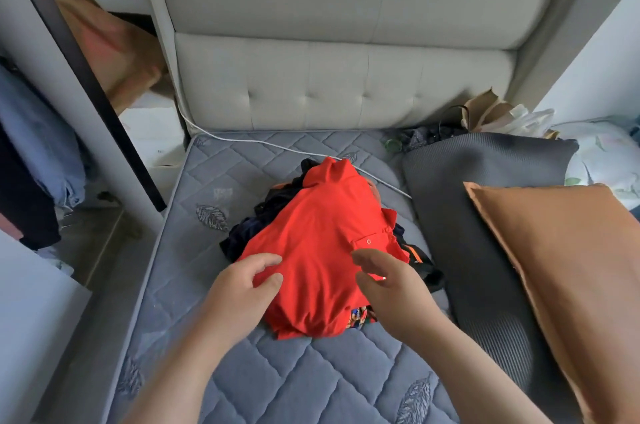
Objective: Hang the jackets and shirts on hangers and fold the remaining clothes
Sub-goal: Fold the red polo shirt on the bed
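A red polo shirt (322,243) lies on top of a pile of dark clothes (256,215) in the middle of the grey quilted mattress (284,382). My left hand (242,288) rests on the shirt's near left edge, its thumb and fingers lightly curled against the red cloth. Over the shirt's near right side, just below the button placket, my right hand (388,288) hovers with relaxed, slightly bent fingers and holds nothing. A patterned garment (360,316) peeks out under the shirt's near edge.
A dark grey pillow (485,215) and an orange-brown pillow (568,271) lie on the right of the bed. A white cable (263,143) crosses the mattress by the padded headboard (346,77). Paper bags (488,115) stand at the back right. Clothes hang in a wardrobe (38,153) on the left.
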### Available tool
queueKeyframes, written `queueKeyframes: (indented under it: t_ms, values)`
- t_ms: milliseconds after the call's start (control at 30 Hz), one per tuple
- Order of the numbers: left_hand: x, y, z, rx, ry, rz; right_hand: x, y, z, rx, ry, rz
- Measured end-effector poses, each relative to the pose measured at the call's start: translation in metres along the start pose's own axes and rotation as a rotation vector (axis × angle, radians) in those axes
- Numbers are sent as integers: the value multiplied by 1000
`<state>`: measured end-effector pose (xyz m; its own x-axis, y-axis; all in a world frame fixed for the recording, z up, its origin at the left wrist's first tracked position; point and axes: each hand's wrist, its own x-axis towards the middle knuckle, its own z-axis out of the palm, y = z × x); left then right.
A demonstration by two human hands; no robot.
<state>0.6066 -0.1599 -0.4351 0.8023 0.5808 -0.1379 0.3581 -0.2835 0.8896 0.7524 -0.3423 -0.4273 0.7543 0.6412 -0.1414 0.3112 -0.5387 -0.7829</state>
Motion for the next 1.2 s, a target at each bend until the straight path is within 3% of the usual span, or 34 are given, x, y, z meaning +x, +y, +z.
queueKeyframes:
  t_ms: [567,867,1200]
  values:
    - [20,-74,-68,-92,-36,-73,26,-11,80,20,92,125]
    - [83,-110,15,-111,6,-143,78,89,93,59,13,71]
    - [169,-187,74,75,143,-224,119,177,93,51,39,-10]
